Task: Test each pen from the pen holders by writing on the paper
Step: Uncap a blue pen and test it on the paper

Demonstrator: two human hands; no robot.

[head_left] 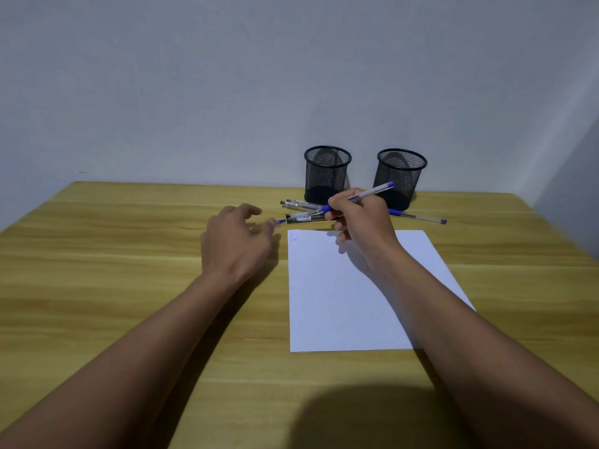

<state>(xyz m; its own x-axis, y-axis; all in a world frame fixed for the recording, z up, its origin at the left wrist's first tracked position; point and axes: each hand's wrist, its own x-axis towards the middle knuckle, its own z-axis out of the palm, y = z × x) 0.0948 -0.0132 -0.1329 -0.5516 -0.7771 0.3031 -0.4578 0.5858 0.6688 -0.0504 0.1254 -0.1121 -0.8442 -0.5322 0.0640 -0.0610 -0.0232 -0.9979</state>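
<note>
your right hand (359, 218) pinches a blue pen (366, 195) above the paper (340, 303), which shows one faint scribble (294, 238). your left hand (236, 241) seems to grip a blue cap (280, 222), fingers half curled. both holders (327, 176) look empty; other pens (301, 211) lie untested, probably.

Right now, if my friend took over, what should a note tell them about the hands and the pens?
Right hand: holds a blue-capped clear pen above the top edge of the paper, not yet writing.
Left hand: on the wooden table left of the paper, fingertips pinching what looks like a small blue pen cap.
Both black mesh pen holders stand at the back and look empty.
Several pens lie in front of them, another blue pen to the right.
Done: one faint scribble in the paper's top left corner.
Left: test the held pen, then the others.
</note>
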